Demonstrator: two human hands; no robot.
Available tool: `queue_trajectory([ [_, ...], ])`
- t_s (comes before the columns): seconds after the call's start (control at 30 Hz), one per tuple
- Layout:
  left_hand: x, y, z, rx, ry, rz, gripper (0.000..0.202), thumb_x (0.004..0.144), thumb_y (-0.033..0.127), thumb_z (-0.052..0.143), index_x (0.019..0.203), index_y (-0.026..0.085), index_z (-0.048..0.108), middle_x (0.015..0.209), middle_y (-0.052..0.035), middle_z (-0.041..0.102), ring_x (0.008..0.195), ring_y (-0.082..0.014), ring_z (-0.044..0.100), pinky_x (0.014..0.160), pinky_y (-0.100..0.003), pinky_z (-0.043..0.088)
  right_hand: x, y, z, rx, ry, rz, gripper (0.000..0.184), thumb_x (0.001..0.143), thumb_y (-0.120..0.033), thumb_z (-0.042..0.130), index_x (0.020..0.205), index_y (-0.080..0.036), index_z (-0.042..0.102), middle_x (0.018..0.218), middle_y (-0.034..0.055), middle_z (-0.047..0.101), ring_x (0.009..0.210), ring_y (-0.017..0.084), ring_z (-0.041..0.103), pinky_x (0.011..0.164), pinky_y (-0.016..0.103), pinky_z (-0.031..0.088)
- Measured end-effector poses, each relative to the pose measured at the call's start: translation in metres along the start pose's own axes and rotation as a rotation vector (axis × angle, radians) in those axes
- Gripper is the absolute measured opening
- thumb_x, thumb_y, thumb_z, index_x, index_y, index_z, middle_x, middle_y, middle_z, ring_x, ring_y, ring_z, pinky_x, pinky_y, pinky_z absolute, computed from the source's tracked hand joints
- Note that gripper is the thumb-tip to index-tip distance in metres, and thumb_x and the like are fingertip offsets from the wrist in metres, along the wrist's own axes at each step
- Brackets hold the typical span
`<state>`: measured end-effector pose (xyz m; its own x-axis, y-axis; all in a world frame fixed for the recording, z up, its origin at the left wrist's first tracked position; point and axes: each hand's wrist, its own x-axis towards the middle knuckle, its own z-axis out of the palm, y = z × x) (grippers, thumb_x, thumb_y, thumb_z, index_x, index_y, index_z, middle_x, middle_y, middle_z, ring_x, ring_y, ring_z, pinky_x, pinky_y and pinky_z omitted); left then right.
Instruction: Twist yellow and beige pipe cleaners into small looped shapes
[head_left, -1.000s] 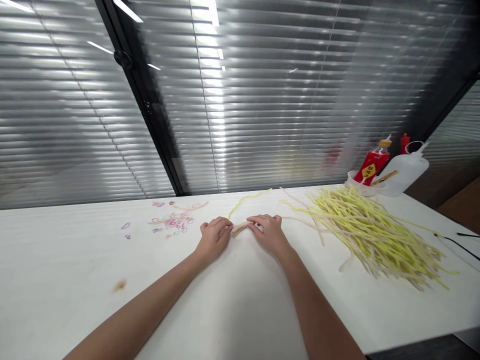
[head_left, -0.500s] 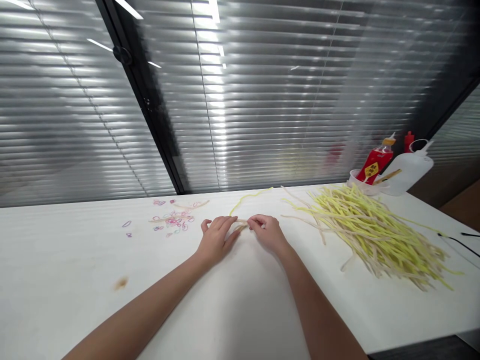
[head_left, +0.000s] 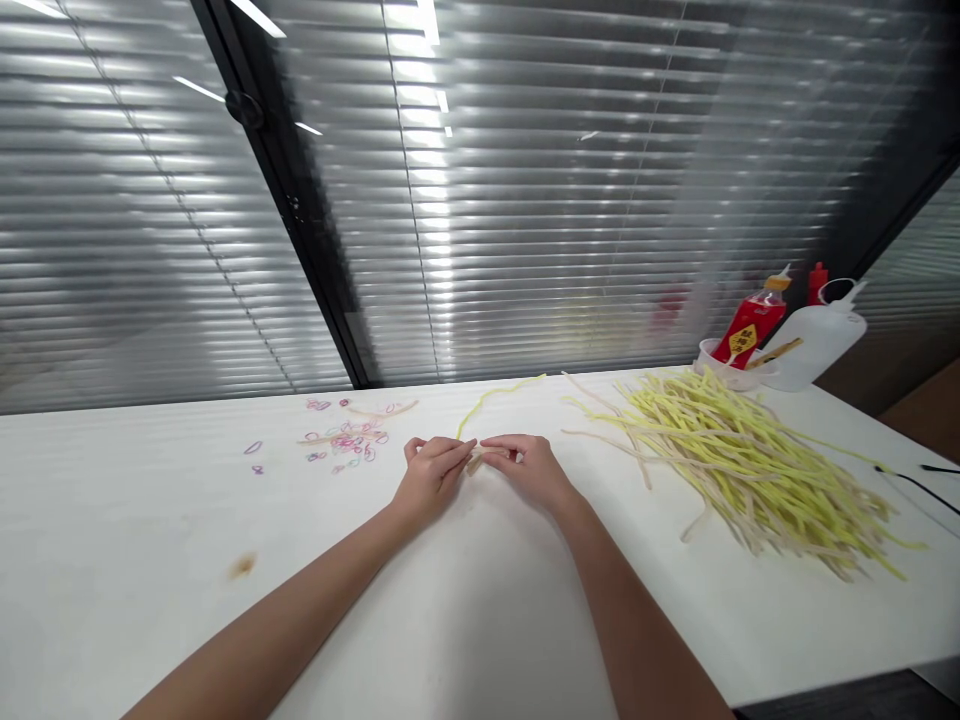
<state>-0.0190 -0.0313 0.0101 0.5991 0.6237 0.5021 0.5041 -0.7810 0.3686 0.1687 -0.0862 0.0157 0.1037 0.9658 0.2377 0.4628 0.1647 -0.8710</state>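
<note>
The short beige strands lie between your hands, toward the worktop's far edge; your fingers cover most of them, so their number is unclear. Your left hand and right hand each have the grip clamped on them, though the left thumb is hard to see. A yellow strand disappears behind your left fingers. Farther left, small coloured loops blur together. Toward the right edge, a tangled pile hides its lower strands; thin black pieces beyond are cut off.
</note>
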Motion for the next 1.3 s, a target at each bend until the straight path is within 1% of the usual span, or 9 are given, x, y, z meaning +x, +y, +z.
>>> queue_trajectory([
  [0.2,0.003,0.003,-0.003,-0.174,-0.061,-0.06,0.026,0.09,0.028,0.047,0.104,0.028,0.068,0.092,-0.0039,0.071,0.085,-0.0176,0.061,0.082,-0.037,0.027,0.001,-0.003,0.003,-0.062,0.018,-0.148,0.015,0.082,-0.034,0.059,0.084,-0.027,0.072,0.081,-0.0005,0.07,0.064,0.012,0.056,0.071,0.027,0.043],
  [0.33,0.006,0.004,-0.006,-0.414,-0.088,-0.157,0.022,0.086,0.033,0.053,0.096,0.027,0.071,0.09,-0.0037,0.072,0.086,-0.0194,0.062,0.083,-0.035,0.035,0.001,-0.004,0.003,-0.082,0.019,-0.184,0.013,0.083,-0.029,0.059,0.082,-0.026,0.071,0.079,-0.0004,0.068,0.063,0.012,0.055,0.071,0.027,0.043],
  [0.4,0.008,0.004,-0.005,-0.568,-0.095,-0.248,0.021,0.083,0.034,0.057,0.092,0.024,0.073,0.092,-0.0043,0.072,0.088,-0.0207,0.062,0.082,-0.033,0.039,0.002,-0.004,0.002,-0.085,0.016,-0.199,0.013,0.083,-0.027,0.059,0.082,-0.026,0.071,0.079,-0.0002,0.068,0.064,0.012,0.055,0.071,0.027,0.042],
  [0.53,0.009,0.003,-0.002,-0.879,-0.116,-0.461,0.018,0.077,0.033,0.063,0.085,0.02,0.072,0.087,-0.0046,0.072,0.084,-0.0207,0.062,0.076,-0.03,0.044,0.002,-0.006,-0.002,-0.094,0.015,-0.234,0.013,0.083,-0.027,0.058,0.082,-0.026,0.071,0.08,0.0001,0.068,0.065,0.013,0.056,0.071,0.027,0.04],
  [0.73,0.013,0.006,-0.004,-1.19,-0.117,-0.547,0.009,0.071,0.022,0.067,0.078,0.019,0.063,0.068,0.002,0.063,0.066,-0.0126,0.057,0.064,-0.024,0.041,0.002,-0.012,-0.004,-0.119,0.003,-0.278,0.016,0.086,-0.03,0.056,0.084,-0.025,0.071,0.083,0.0009,0.069,0.069,0.013,0.058,0.074,0.028,0.037],
  [0.97,0.018,0.012,-0.012,-1.172,-0.161,-0.635,0.007,0.067,0.022,0.063,0.071,0.017,0.06,0.067,-0.0005,0.062,0.068,-0.0173,0.059,0.068,-0.031,0.045,0.0,-0.02,-0.001,-0.22,0.045,-0.269,0.019,0.088,-0.031,0.052,0.084,-0.026,0.069,0.089,0.0007,0.07,0.076,0.014,0.059,0.082,0.031,0.031],
  [1.13,0.017,0.017,-0.008,-1.105,-0.171,-0.589,0.017,0.071,0.032,0.064,0.078,0.017,0.06,0.075,-0.0028,0.065,0.072,-0.0171,0.06,0.07,-0.031,0.045,-0.001,-0.019,0.001,-0.3,0.108,-0.277,0.019,0.089,-0.028,0.05,0.086,-0.024,0.068,0.09,0.0008,0.069,0.075,0.013,0.058,0.081,0.031,0.027],
  [1.2,0.014,0.018,-0.005,-1.034,-0.135,-0.546,0.021,0.074,0.035,0.064,0.082,0.016,0.06,0.078,-0.0037,0.065,0.075,-0.0169,0.06,0.071,-0.03,0.045,-0.001,-0.018,0.001,-0.331,0.136,-0.281,0.019,0.09,-0.027,0.049,0.086,-0.023,0.067,0.089,0.0007,0.069,0.075,0.013,0.057,0.08,0.031,0.025],
  [1.3,0.01,0.02,-0.002,-0.788,-0.054,-0.471,0.025,0.074,0.038,0.064,0.085,0.016,0.062,0.079,-0.0039,0.065,0.077,-0.0175,0.059,0.071,-0.029,0.045,-0.001,-0.016,0.003,-0.386,0.162,-0.285,0.019,0.09,-0.026,0.049,0.088,-0.023,0.067,0.088,0.0015,0.069,0.077,0.013,0.057,0.079,0.032,0.022],
])
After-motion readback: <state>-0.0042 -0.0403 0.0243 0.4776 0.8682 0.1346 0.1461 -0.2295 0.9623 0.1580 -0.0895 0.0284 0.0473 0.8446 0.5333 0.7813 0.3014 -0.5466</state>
